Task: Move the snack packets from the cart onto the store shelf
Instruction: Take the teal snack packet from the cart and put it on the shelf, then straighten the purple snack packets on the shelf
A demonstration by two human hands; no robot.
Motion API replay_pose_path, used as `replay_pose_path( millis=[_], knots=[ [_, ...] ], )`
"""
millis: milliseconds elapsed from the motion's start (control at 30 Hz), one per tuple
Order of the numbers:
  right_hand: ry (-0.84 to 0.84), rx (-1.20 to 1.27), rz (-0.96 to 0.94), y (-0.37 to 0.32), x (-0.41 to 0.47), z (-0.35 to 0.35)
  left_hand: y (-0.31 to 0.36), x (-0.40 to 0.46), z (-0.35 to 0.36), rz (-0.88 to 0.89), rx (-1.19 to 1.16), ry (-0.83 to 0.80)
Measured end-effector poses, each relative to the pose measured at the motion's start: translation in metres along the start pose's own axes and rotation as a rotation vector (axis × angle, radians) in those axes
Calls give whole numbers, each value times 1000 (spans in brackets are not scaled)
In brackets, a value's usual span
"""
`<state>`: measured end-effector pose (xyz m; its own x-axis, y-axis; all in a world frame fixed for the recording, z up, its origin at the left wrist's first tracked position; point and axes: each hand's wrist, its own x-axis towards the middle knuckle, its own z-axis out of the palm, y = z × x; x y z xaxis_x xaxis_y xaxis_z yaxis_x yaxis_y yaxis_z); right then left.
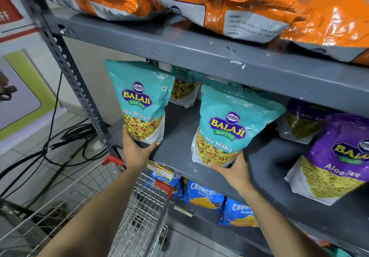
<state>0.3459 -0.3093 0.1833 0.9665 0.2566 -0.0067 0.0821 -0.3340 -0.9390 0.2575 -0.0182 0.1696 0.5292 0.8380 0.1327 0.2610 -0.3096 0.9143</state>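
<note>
We cup each teal packet's base, left hand [137,149] under one [139,101], right hand [232,170] under the other [229,129], to stand them upright on the shelf [179,147].

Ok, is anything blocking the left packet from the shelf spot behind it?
Nothing visible does. The left packet, held by the left hand, has bare shelf behind it; another packet stands further back.

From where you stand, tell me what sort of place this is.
Most likely a grocery or snack shop aisle. Grey metal shelving carries many branded snack packets, such as the purple Aloo Sev packets; a price label sits on the shelf edge, and a wire shopping cart stands below the hands.
</note>
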Motion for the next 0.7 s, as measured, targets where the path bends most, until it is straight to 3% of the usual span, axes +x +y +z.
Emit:
replay_pose_path(
  millis=[433, 567, 700],
  knots=[
    [-66, 77, 13, 4, 5, -2, 0, -15, -13, 12, 96, -28],
    [-74, 166, 24, 14, -6, -16, 8, -54, -5, 166, 77, 50],
    [67, 195, 30, 29, -37, -47, 19, -101, 21, 356, 60, -166]
  ],
)
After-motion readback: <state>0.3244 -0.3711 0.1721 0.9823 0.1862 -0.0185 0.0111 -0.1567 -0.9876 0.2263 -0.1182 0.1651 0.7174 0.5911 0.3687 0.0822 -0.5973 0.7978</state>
